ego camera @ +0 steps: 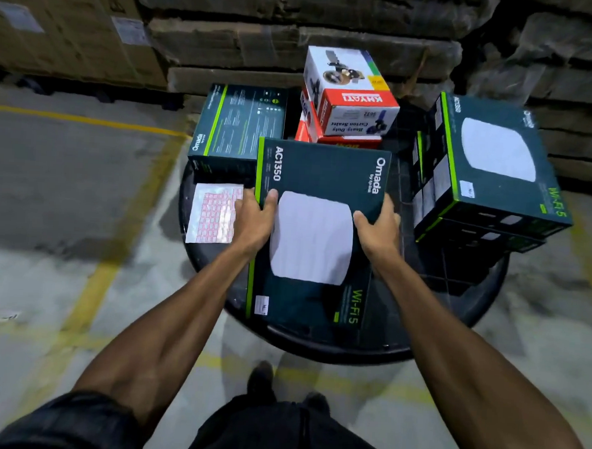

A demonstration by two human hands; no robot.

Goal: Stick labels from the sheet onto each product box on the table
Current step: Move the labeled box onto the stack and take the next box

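A dark Omada AC1350 box [324,177] with a white device picture is in front of me, over the round black table [454,318]. My left hand [253,218] grips its left edge, thumb on top. My right hand [378,228] grips its right edge the same way. A small white label [261,305] sits at the box's near left corner. The label sheet [214,215], white with rows of pink labels, lies flat on the table left of my left hand.
Another Omada box [239,125] lies back-side up at the far left. Two red-and-white Khyati carton sealer boxes [349,96] are stacked at the back. Stacked Omada boxes [489,166] stand at the right, the top one labelled. Wrapped cartons [298,25] line the wall behind.
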